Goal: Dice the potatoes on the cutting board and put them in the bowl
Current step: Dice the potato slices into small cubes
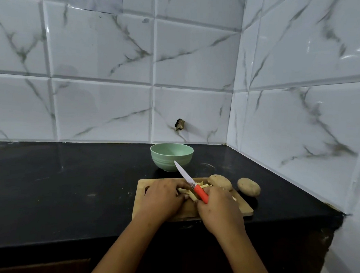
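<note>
Now right hand (pixel 218 207) grips knife (pixel 194 185) by potato strips (pixel 191 195)

L hand (pixel 162 194) and R hand (pixel 217 205) are side by side over the wooden cutting board (pixel 243 207), on a black counter (pixel 71 183). L fingers bend down onto pale potato strips (pixel 185 191) between the two hands, holding them. R hand grips the orange handle of the knife (pixel 190 182) — its white blade slants up and away to the L, tip seen against the green bowl (pixel 171 156), which stands beyond both hands, off the board. Just beyond the R hand lies a whole unpeeled potato (pixel 220 181) on the board; the 2nd potato (pixel 248 186) is further R, on the counter beside the board's edge. Behind is a marble-look tiled wall (pixel 95 72) w/ a small hole (pixel 180 124).
</note>
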